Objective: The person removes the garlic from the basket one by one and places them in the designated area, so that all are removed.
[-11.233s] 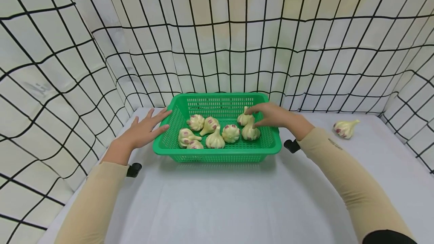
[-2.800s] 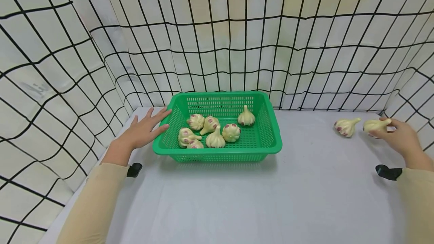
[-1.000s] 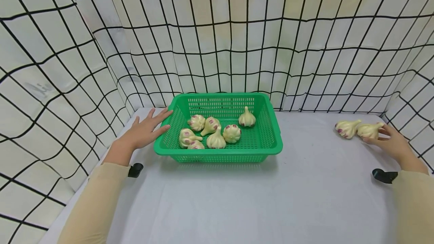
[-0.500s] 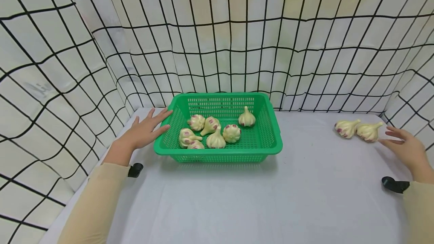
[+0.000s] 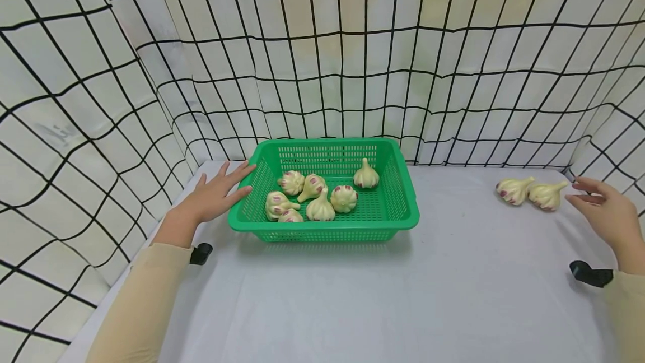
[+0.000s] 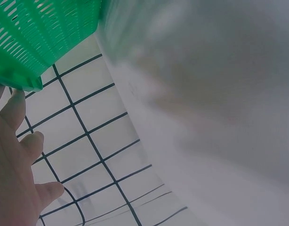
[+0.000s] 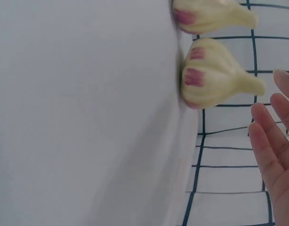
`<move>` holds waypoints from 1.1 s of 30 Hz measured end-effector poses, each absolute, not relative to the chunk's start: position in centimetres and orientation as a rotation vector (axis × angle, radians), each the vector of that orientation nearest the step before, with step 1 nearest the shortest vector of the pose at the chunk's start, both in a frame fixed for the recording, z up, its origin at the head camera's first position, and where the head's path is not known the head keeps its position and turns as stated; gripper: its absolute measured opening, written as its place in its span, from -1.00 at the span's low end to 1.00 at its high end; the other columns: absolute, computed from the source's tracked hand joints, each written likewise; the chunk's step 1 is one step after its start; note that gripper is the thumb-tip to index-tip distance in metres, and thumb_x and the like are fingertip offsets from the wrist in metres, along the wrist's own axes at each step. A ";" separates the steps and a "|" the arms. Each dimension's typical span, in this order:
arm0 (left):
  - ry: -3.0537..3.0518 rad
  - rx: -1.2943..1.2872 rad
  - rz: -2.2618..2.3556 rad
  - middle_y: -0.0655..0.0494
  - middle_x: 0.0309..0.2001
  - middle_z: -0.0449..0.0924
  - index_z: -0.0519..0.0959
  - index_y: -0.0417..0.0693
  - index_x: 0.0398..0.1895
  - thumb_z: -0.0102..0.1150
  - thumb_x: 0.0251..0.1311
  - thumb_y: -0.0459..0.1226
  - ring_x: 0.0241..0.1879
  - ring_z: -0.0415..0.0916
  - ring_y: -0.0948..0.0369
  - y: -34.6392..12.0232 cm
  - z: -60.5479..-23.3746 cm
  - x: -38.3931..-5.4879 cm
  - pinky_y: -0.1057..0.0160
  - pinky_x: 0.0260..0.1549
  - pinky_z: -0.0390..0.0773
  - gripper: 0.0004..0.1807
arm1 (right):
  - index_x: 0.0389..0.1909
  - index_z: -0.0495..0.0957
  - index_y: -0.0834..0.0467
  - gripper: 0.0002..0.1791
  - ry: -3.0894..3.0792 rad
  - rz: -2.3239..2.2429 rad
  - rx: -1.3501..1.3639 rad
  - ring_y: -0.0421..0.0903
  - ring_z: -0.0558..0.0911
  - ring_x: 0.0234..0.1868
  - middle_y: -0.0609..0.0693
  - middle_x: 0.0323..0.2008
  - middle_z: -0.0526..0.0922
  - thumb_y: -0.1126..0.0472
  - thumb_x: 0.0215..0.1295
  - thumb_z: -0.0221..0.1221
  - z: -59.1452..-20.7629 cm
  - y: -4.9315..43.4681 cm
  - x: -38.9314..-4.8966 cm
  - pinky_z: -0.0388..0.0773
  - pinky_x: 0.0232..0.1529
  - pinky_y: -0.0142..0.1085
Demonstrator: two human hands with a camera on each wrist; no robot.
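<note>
"Fingers [image 5: 242, 171] spread, left hand [image 5: 211, 195] touches the green basket [image 5: 322, 226] of garlic [image 5: 320, 209], gripping nothing!"

"Rightward, two bulbs [image 5: 546, 197] on the table [image 5: 453, 284]; right hand [image 5: 611, 212], empty, just beside one's stalk [image 5: 561, 186]. Best keep clear, it could roll!"

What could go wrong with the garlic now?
The right hand is very close to one garlic bulb, so its fingers might bump it and make it roll. The other loose bulb is right beside it, so both could shift. The left hand is at the rim of the green basket: a push might slide the basket and topple an upright bulb inside.
</note>
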State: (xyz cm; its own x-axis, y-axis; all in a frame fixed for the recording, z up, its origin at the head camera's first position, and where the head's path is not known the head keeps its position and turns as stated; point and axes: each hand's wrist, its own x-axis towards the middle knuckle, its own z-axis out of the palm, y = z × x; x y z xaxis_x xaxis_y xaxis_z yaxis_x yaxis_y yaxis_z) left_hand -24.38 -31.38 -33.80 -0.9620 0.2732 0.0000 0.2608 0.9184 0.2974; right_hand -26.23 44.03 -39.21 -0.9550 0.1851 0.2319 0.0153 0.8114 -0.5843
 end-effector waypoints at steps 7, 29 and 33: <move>3.039 0.423 0.445 -0.06 0.65 -0.14 -0.01 0.12 0.68 -0.20 0.57 0.18 0.59 -0.42 -0.24 -31.4 -33.7 -24.3 -0.52 0.33 -0.48 -0.24 | 0.46 0.25 0.40 -0.38 -2.718 0.840 -0.083 0.17 0.54 0.04 0.49 0.31 0.40 0.09 0.60 0.05 -38.2 42.3 -26.5 0.59 -0.10 0.11; 3.027 0.412 0.442 -0.04 0.66 -0.16 -0.01 0.13 0.68 -0.19 0.57 0.17 0.59 -0.46 -0.22 -31.3 -33.6 -24.2 -0.51 0.33 -0.50 -0.24 | 0.33 0.50 0.24 -0.52 -2.628 0.923 0.359 -0.76 0.35 -0.20 0.14 0.06 0.68 0.11 0.51 0.21 -33.1 33.9 -28.4 0.28 -0.21 -0.70; 3.025 0.410 0.442 -0.03 0.66 -0.17 -0.02 0.13 0.69 -0.19 0.57 0.16 0.60 -0.47 -0.21 -31.2 -33.5 -24.2 -0.50 0.34 -0.51 -0.25 | 0.32 0.51 0.25 -0.54 -2.609 0.934 0.441 -0.73 0.37 -0.19 0.32 0.10 0.64 0.16 0.49 0.23 -32.4 32.3 -28.8 0.30 -0.18 -0.72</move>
